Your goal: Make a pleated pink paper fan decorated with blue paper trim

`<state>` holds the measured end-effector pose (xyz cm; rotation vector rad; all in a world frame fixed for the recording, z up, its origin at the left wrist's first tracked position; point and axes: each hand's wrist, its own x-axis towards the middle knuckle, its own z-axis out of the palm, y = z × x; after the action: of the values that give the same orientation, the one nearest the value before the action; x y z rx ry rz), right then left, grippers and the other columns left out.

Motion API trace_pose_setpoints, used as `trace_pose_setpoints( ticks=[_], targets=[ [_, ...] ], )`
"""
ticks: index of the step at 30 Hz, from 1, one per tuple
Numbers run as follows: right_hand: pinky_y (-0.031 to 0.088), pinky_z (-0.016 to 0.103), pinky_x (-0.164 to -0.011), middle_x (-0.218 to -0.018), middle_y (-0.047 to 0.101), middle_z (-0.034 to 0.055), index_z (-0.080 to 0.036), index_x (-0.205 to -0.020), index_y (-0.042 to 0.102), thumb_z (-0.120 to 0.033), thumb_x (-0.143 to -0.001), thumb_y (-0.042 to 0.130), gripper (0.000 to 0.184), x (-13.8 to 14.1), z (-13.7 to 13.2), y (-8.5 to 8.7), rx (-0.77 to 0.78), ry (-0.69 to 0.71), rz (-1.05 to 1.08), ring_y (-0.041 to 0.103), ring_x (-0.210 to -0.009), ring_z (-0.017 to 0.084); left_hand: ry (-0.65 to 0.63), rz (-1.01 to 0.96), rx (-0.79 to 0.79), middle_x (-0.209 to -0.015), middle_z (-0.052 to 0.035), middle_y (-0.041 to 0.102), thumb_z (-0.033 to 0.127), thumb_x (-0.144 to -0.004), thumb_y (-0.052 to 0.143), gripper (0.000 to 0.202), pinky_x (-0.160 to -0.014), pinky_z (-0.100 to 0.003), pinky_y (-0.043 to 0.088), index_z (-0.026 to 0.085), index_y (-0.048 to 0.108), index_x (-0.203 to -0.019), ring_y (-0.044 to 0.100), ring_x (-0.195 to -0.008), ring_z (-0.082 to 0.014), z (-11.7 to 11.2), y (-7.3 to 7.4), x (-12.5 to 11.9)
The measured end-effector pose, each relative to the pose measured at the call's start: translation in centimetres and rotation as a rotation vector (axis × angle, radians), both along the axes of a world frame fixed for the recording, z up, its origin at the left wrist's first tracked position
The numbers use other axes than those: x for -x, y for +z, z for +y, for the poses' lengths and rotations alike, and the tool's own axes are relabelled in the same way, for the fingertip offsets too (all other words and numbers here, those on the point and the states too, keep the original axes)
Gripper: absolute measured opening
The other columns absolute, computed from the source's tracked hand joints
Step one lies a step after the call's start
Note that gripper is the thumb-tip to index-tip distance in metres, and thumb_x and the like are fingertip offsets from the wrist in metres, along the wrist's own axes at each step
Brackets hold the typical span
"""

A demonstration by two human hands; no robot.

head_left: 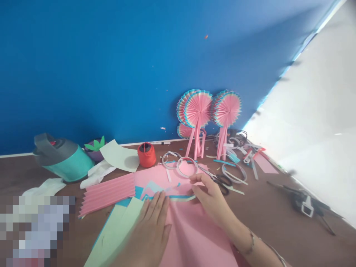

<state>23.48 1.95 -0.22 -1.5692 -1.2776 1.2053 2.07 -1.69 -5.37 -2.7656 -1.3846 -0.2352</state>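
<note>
My left hand (pixel 151 218) lies flat with fingers stretched on a pink paper sheet (pixel 191 230), close to its folded far edge. A thin blue and pale green strip (pixel 178 197) runs along that edge. My right hand (pixel 210 196) is over the right end of the edge, its thumb and index finger apart. Whether its other fingers touch the paper is hidden. The pink sheet bulges between both hands. Pale green sheets (pixel 111 233) with blue paper under them lie beside my left hand. A pleated pink paper strip (pixel 108 194) rests farther left.
Pink paper fans (pixel 198 109) on stands lean near the blue wall. Scissors (pixel 222 181) and tape rolls (pixel 187 167) lie beyond my right hand. A red yarn spool (pixel 146 155), teal container (pixel 66 159) and white sheet (pixel 121 157) stand behind. A glue gun (pixel 303 202) lies right.
</note>
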Motion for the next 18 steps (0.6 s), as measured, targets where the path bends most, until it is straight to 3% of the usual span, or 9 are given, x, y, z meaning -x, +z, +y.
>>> trace_pose_setpoints(
  ticks=[2, 5, 7, 9, 11, 14, 18],
  targets=[
    [0.053, 0.027, -0.054, -0.084, 0.06, 0.0043, -0.019, -0.096, 0.051, -0.028, -0.079, 0.046, 0.02, -0.6, 0.2, 0.5, -0.072, -0.06, -0.051, 0.066, -0.075, 0.019, 0.001, 0.01, 0.012, -0.147, -0.0103, 0.036, 0.033, -0.095, 0.028, 0.051, -0.105, -0.045, 0.034, 0.015, 0.03, -0.143, 0.036, -0.133, -0.0262, 0.0, 0.2, 0.0],
    [0.049, 0.025, -0.054, -0.095, 0.059, 0.0075, -0.019, -0.092, 0.053, -0.027, -0.08, 0.043, 0.018, -1.6, 0.5, 1.1, -0.309, -0.148, -0.306, 0.062, -0.076, 0.017, 0.011, -0.007, 0.013, -0.146, -0.0106, 0.038, 0.033, -0.095, 0.029, 0.051, -0.105, -0.044, 0.034, 0.015, 0.032, -0.142, 0.037, -0.132, -0.0261, 0.0, 0.2, 0.0],
    [0.047, 0.027, -0.058, -0.09, 0.06, 0.0068, -0.02, -0.088, 0.056, -0.024, -0.08, 0.042, 0.016, -2.1, 0.6, 1.4, -0.424, -0.102, -0.53, 0.058, -0.073, 0.016, 0.023, -0.024, 0.001, -0.146, -0.0107, 0.038, 0.032, -0.095, 0.029, 0.051, -0.105, -0.044, 0.034, 0.015, 0.032, -0.142, 0.036, -0.133, -0.0264, -0.2, -0.1, 0.0],
    [0.046, 0.029, -0.061, -0.08, 0.06, 0.005, -0.02, -0.08, 0.057, -0.022, -0.08, 0.043, 0.014, -2.2, 0.6, 1.2, -0.416, 0.003, -0.696, 0.056, -0.07, 0.017, 0.047, -0.027, -0.019, -0.145, -0.0112, 0.039, 0.032, -0.094, 0.029, 0.051, -0.104, -0.044, 0.034, 0.014, 0.034, -0.142, 0.037, -0.132, -0.027, -0.4, -0.4, 0.0],
    [0.047, 0.032, -0.068, -0.083, 0.062, 0.0063, -0.02, -0.08, 0.059, -0.025, -0.081, 0.046, 0.014, -2.0, 0.4, 0.7, -0.4, 0.07, -0.784, 0.058, -0.079, 0.02, 0.079, -0.013, -0.049, -0.144, -0.0119, 0.041, 0.032, -0.094, 0.029, 0.051, -0.103, -0.045, 0.035, 0.013, 0.037, -0.14, 0.039, -0.131, -0.028, -0.6, -0.8, -0.1],
    [0.043, 0.043, -0.089, -0.113, 0.058, 0.0149, -0.016, -0.104, 0.059, -0.041, -0.083, 0.051, 0.033, -0.9, 0.0, -0.8, -0.487, 0.055, -0.904, 0.05, -0.11, 0.03, 0.111, -0.001, -0.113, -0.142, -0.0135, 0.044, 0.033, -0.093, 0.031, 0.051, -0.1, -0.045, 0.037, 0.012, 0.041, -0.138, 0.041, -0.129, -0.0294, -0.8, -1.3, -0.2],
    [0.022, 0.052, -0.108, -0.142, 0.035, 0.0224, -0.008, -0.129, 0.045, -0.056, -0.083, 0.049, 0.067, 0.5, -0.4, -3.2, -0.542, 0.06, -1.083, 0.022, -0.135, 0.037, 0.125, -0.002, -0.183, -0.141, -0.0156, 0.044, 0.032, -0.092, 0.033, 0.05, -0.099, -0.046, 0.037, 0.011, 0.043, -0.136, 0.042, -0.128, -0.0314, -1.0, -1.7, -0.3]
  ],
)
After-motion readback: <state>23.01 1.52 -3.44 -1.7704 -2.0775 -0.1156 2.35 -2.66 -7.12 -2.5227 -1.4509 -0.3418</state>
